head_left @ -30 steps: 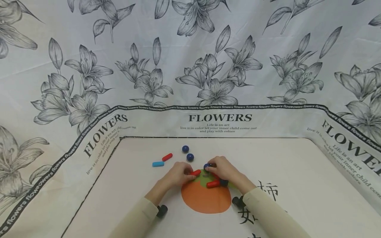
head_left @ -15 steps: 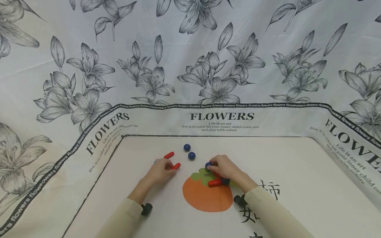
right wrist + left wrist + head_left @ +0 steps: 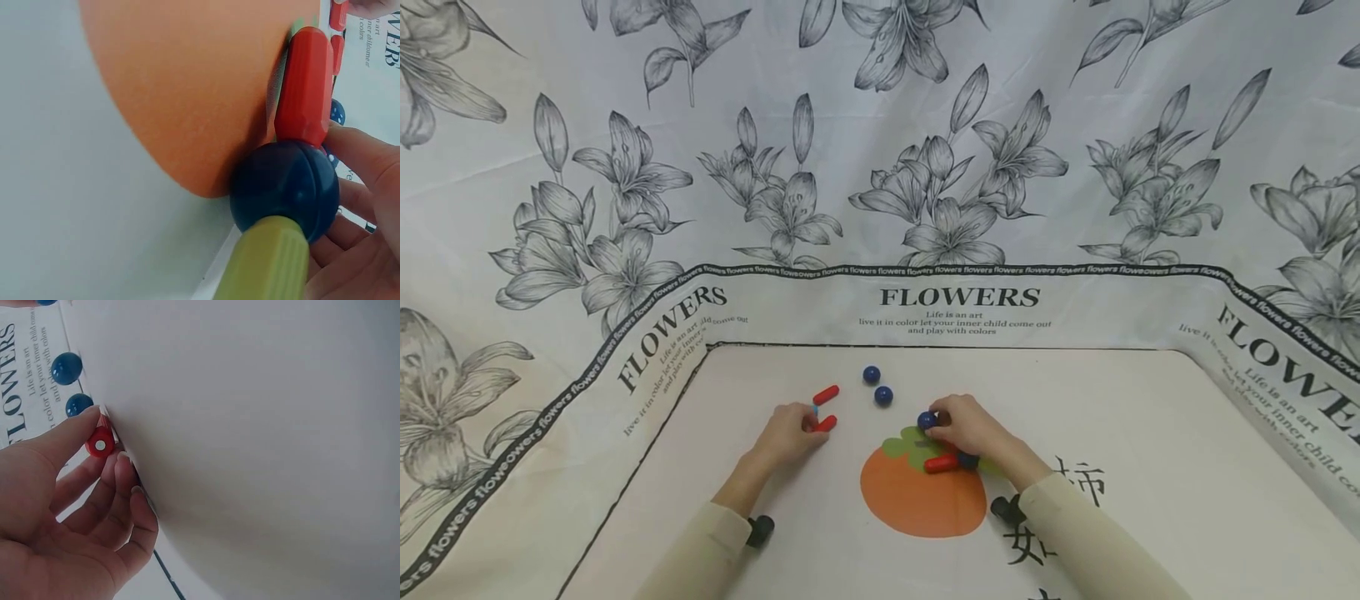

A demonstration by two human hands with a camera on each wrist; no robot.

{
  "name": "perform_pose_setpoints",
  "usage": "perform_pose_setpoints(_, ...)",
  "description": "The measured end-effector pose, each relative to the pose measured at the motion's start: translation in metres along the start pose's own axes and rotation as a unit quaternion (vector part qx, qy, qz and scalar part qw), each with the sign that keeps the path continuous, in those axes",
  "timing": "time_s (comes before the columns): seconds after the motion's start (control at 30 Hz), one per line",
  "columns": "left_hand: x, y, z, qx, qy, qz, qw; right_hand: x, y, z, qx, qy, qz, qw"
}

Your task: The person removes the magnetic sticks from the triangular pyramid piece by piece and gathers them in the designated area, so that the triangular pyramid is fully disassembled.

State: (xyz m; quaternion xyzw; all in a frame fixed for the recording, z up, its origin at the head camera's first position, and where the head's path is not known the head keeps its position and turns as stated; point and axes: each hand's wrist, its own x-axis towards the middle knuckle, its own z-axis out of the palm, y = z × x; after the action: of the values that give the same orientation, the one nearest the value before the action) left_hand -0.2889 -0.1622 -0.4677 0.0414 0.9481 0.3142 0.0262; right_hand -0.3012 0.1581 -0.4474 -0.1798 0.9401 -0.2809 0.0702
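Observation:
In the head view my left hand (image 3: 788,433) pinches a red magnetic rod (image 3: 827,423) between thumb and fingers. The rod's round end, with a pale dot, faces the left wrist camera. Beside it lie a second red rod (image 3: 826,394) and a light blue rod (image 3: 816,410), mostly hidden by the hand. My right hand (image 3: 966,423) pinches a dark blue ball (image 3: 927,420) at the end of a joined piece. Nearer the right wrist camera, another blue ball (image 3: 281,190) connects a red rod (image 3: 304,87) and a yellow-green rod (image 3: 265,259).
Two loose blue balls, one farther back (image 3: 871,375) and one nearer (image 3: 883,396), lie between the hands. The white tabletop (image 3: 1097,392) carries a printed orange persimmon (image 3: 921,500) and black characters. A flower-patterned cloth (image 3: 820,308) stands behind the table.
My left hand has moved left with the red rod, from beside the joined piece to the loose rods, covering most of the light blue one. The right hand has hardly moved.

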Motion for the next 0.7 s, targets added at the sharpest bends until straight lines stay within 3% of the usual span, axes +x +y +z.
perform_pose_setpoints(0.43,-0.009,0.000,-0.003,-0.011,0.013,-0.004,0.9998,-0.016,0.003,0.000,-0.002,0.001,0.001,1.000)
perform_pose_setpoints(0.53,-0.011,0.006,-0.004,-0.020,0.042,0.010,0.9989,-0.019,0.004,-0.002,0.004,-0.001,-0.009,1.000)
perform_pose_setpoints(0.7,-0.016,0.024,-0.005,-0.035,0.068,0.073,0.9943,-0.022,0.003,-0.003,0.005,-0.013,-0.037,0.999)
